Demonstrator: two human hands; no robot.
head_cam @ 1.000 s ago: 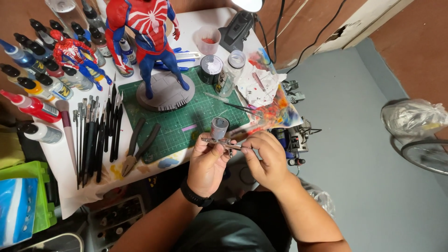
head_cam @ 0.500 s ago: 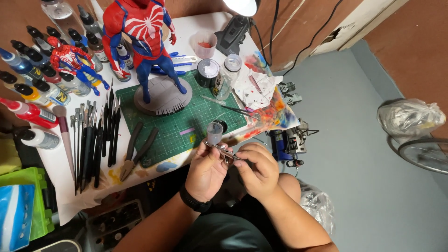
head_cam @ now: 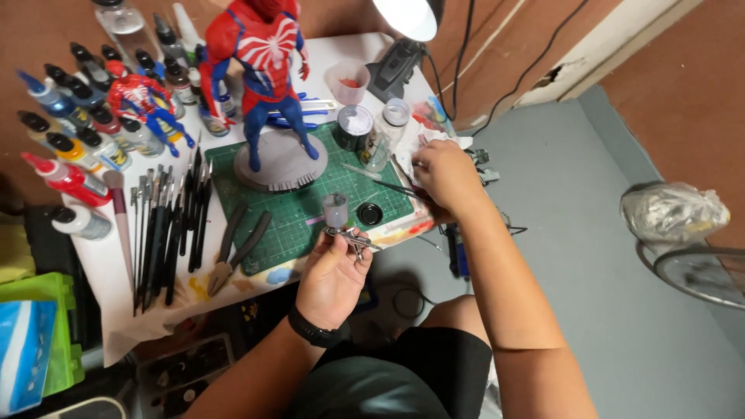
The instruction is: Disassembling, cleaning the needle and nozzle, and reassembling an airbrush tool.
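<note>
So the two hands have split up now. A moment ago both were bunched together on the airbrush (head_cam: 347,233) right at the bench (head_cam: 101,264) edge; now only the left hand (head_cam: 332,275) has it, grip closed around the body from underneath, little cup sticking up, held just over the near edge of the green cutting mat (head_cam: 310,206). The small black cap (head_cam: 370,213) sits on the mat right beside it.

The right hand (head_cam: 442,174) has gone off to the far right corner and rests on the stained paper towel (head_cam: 431,140), grip pinched on what looks like a thin needle-like tool (head_cam: 388,184). Can't make out exactly what it is. My read: it's a pause from working on the airbrush for some wiping or cleaning.

Further back, jars (head_cam: 355,126) and the clear bottle (head_cam: 386,133) stand just beside that hand, then the big red and blue figure (head_cam: 268,70) on its grey base.
</note>
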